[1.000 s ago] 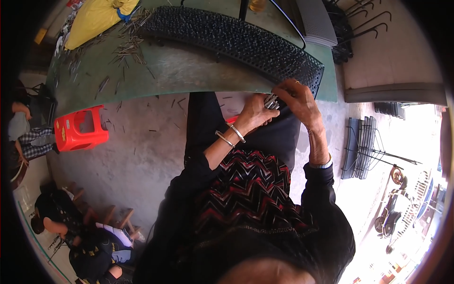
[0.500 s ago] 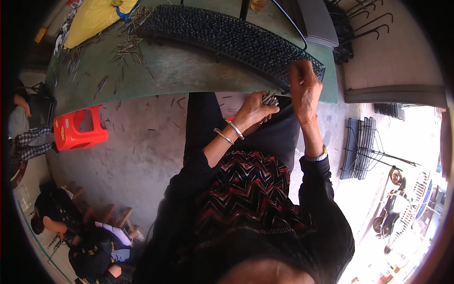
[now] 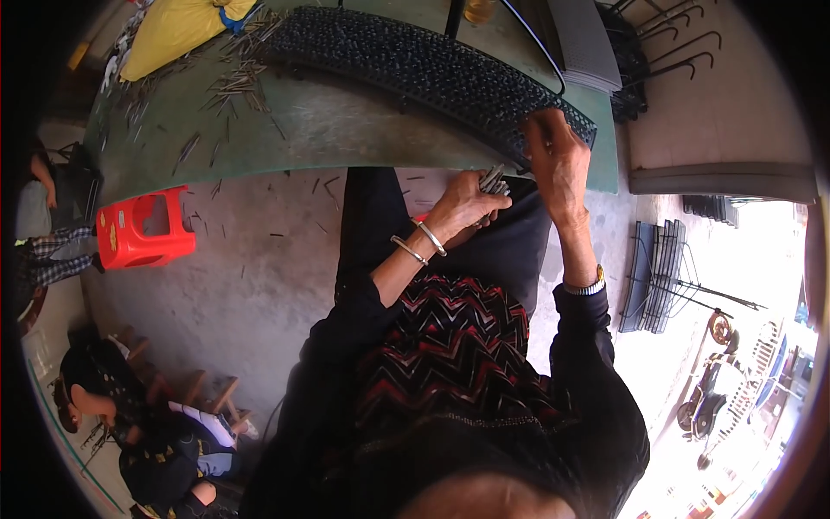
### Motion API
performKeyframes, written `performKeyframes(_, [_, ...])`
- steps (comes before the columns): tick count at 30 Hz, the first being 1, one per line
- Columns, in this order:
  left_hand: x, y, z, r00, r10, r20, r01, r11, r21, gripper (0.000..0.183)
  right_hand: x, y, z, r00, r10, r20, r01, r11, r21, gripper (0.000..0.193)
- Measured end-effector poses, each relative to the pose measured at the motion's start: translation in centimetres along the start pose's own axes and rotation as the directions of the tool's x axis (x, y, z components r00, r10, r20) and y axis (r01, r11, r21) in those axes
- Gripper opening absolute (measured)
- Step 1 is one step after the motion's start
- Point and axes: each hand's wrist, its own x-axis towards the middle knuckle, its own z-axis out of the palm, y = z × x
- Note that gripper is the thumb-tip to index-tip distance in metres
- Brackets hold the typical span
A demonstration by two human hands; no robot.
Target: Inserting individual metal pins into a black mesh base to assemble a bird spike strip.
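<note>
My left hand [image 3: 468, 201] is closed around a bundle of short grey metal rods [image 3: 494, 180], just off the table's near edge. A long black perforated metal rack [image 3: 406, 65], its holes filled with many small upright pieces, lies across the table. Over its right end is my right hand [image 3: 558, 160], fingers pinched together near the holes. Whatever those fingertips hold is hidden by the fingers. Loose rods [image 3: 238, 84] like the ones in my left hand are heaped beside the rack's left end.
The green table [image 3: 337, 130] also carries a yellow sack [image 3: 173, 39], a stack of grey perforated sheets [image 3: 579, 43] and a cup of amber liquid [image 3: 478, 10]. A red stool [image 3: 147, 229] stands to the left. Black racks [image 3: 653, 277] lean at right. Other people [image 3: 173, 458] sit lower left.
My right hand has shifted slightly, its fingertips closer to the rack's right end. My left hand keeps its bundle in nearly the same place. The whole view has tilted a little.
</note>
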Motion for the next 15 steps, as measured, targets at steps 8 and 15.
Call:
performKeyframes(8, [-0.2, 0.2, 0.3, 1.000, -0.009, -0.019, 0.009, 1.000, -0.010, 0.011, 0.1, 0.1, 0.6, 0.992, -0.125, 0.033, 0.129, 0.975, -0.181, 0.006])
performKeyframes(15, [-0.1, -0.4, 0.2, 1.000, 0.008, -0.022, -0.008, 1.000, 0.021, 0.012, 1.2, -0.6, 0.3, 0.986, -0.082, 0.147, 0.110, 0.975, -0.195, 0.009])
